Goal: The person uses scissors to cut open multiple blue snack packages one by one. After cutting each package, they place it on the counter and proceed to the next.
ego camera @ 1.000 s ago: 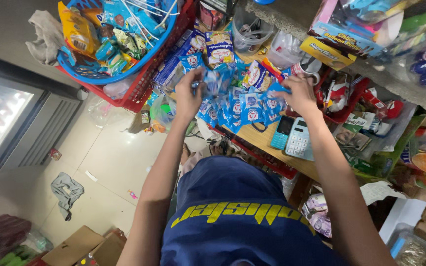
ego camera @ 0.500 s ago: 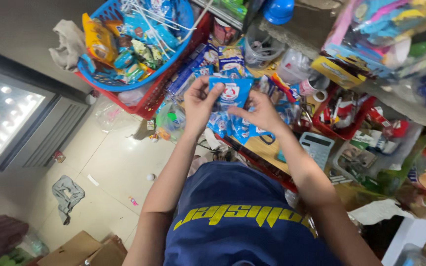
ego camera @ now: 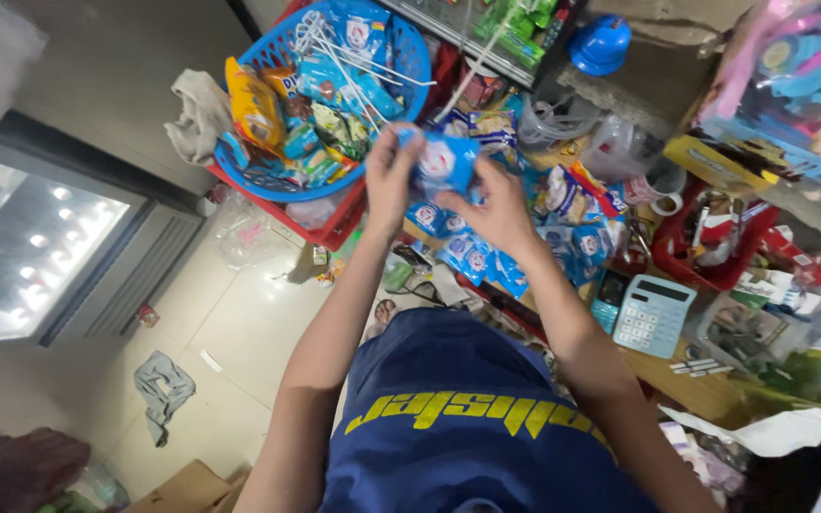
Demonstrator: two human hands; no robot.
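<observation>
A blue sachet is pinched between the fingers of the left hand and right hand, above the sachet pile on the tabletop, and could be dropped if either pinch were loosened.

packet: glossy blue-and-white plastic film, crinkled, pinched in both grips
basket left of the grips: blue plastic lattice, shiny
calculator right of the grips: matt pale plastic
floor below the grips: smooth glossy tile
rag on floor: limp grey cloth
</observation>
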